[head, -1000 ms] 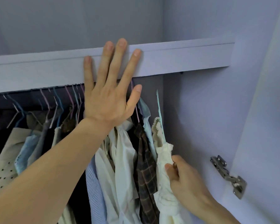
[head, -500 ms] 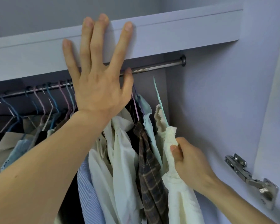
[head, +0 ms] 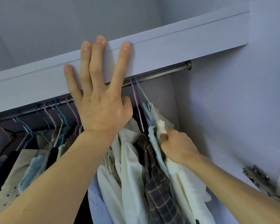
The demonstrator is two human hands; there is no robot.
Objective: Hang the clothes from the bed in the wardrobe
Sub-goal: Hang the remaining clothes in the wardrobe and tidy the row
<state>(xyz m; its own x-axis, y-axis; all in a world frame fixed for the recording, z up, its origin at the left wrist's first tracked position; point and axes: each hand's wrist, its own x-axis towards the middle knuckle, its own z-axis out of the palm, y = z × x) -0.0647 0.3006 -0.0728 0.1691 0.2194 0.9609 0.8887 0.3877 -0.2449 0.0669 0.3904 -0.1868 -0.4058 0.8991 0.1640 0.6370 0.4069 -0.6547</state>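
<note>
Cream frilled garment (head: pixel 181 180) hangs on a pale teal wire hanger (head: pixel 143 92), its hook reaching the steel rail (head: pixel 160 74) above the grip. Right hand (head: pixel 179 147) pinches the collar. Brown plaid shirt (head: pixel 157 178) lies just left of the grip. Left hand (head: pixel 102 104) lies flat, fingers spread, on the lilac shelf front (head: pixel 184 44).

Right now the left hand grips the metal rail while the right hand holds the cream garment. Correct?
No. In the head view the left hand lies open, fingers spread on the shelf's front panel above the metal rail, gripping nothing; the right hand does hold the cream garment.
</note>
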